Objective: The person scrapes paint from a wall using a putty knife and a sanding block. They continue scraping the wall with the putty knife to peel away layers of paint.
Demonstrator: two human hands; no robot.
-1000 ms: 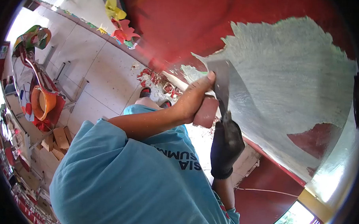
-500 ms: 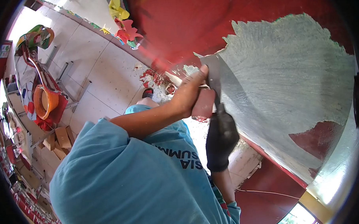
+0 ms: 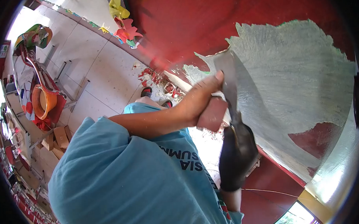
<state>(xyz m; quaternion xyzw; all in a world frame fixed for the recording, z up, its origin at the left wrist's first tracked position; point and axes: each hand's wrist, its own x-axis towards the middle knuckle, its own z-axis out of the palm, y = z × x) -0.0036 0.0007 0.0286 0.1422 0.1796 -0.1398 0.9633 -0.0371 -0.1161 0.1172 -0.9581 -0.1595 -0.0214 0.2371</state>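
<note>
My right hand (image 3: 238, 153), in a black glove, grips the dark handle of a scraper (image 3: 226, 73). Its broad metal blade lies against the wall, along the torn border between red coating and bared grey surface (image 3: 292, 68). My bare left hand (image 3: 202, 95) is closed around a dull-red block (image 3: 213, 114), whose exact kind I cannot make out. The left thumb touches the edge of the blade. Most of the left fingers are hidden behind the hand and block. A patch of red coating (image 3: 315, 141) stands within the grey area, lower right.
Red flakes (image 3: 150, 76) litter the tiled floor (image 3: 101, 71) along the wall's foot, near sandalled feet (image 3: 146, 92). Paper flowers (image 3: 125, 29) hang at the top. To the left are an orange bucket-like container (image 3: 48, 101), metal frames and cardboard boxes (image 3: 61, 138).
Both hands have shifted right and down in the picture, with the scraper and the block. The blade now leans more to the left at its tip. Both grips look the same.
</note>
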